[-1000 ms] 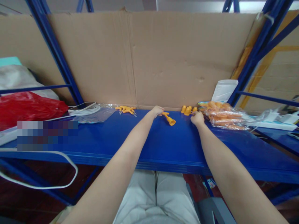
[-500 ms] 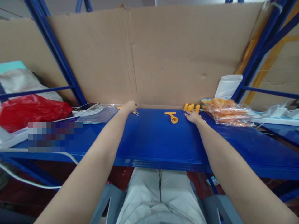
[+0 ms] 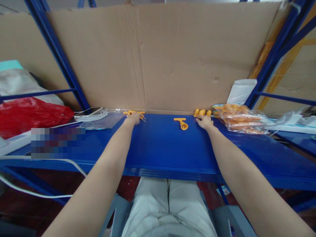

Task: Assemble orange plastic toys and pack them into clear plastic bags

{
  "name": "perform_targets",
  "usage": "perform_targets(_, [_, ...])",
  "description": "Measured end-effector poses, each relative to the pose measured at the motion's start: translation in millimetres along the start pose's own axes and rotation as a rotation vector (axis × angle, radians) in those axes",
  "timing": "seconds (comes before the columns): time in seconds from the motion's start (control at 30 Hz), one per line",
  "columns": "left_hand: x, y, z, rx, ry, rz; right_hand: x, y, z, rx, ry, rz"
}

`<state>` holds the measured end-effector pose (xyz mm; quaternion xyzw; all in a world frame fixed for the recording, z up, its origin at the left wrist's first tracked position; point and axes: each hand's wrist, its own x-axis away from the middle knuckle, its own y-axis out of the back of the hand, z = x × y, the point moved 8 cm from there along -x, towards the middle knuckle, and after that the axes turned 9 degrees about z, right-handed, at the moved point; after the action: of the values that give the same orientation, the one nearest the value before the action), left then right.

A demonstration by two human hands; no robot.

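Observation:
My left hand (image 3: 133, 118) lies low over several corkscrews (image 3: 127, 112) with yellow-orange T-shaped handles and metal spirals, at the back of the blue shelf. Its fingers look apart among the handles, though partly hidden. My right hand (image 3: 205, 122) rests open, its fingers spread and reaching to a group of upright yellow-orange hollow sleeves (image 3: 201, 112); the fingertips appear to touch them. Between the hands lies a T-shaped handle (image 3: 180, 119) touching a flared sleeve (image 3: 184, 126), whose round mouth faces me.
Clear bags of orange parts (image 3: 243, 120) are stacked to the right. A flat plastic bag (image 3: 103, 121), a coiled white cable (image 3: 95, 115) and a red bag (image 3: 34, 115) lie left. Cardboard (image 3: 185, 59) walls the back; blue posts (image 3: 59, 59) frame the shelf (image 3: 170, 151).
My left hand has come down and slightly toward me and left, showing more of the corkscrew handles. My right hand stays by the sleeves, with its fingers shifted slightly.

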<state>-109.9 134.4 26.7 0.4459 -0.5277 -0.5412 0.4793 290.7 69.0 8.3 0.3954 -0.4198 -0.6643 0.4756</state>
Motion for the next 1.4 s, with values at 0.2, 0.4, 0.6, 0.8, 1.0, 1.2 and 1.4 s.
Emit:
perform_targets(0.2, [13.9,4.5,1.3,0.045,0.1,-0.105,3.2,26.5,11.2,-0.187,0.142,-0.285])
perform_targets(0.4, [9.9,9.5,5.2,0.308,0.092,-0.195,-1.1,35.9,18.4,-0.326,0.358,-0.493])
perform_targets(0.6, [14.7,23.1,-3.6,0.697,0.088,-0.242,-4.8,31.4,33.1,-0.336,0.498,-0.475])
perform_targets(0.8, [24.1,25.6,-39.3,0.893,-0.065,-0.303,1.7,22.6,57.9,-0.225,0.669,-0.43])
perform_targets(1.0, [21.4,17.1,-64.2,0.863,-0.181,-0.332,8.2,22.5,68.8,-0.202,0.737,-0.393])
perform_targets(1.2, [25.6,15.8,-73.9,0.768,-0.256,-0.379,14.3,18.8,87.9,-0.162,0.814,-0.283])
perform_targets(1.4, [28.3,15.3,-86.7,0.737,-0.281,-0.365,25.0,12.3,105.8,-0.075,0.847,-0.163])
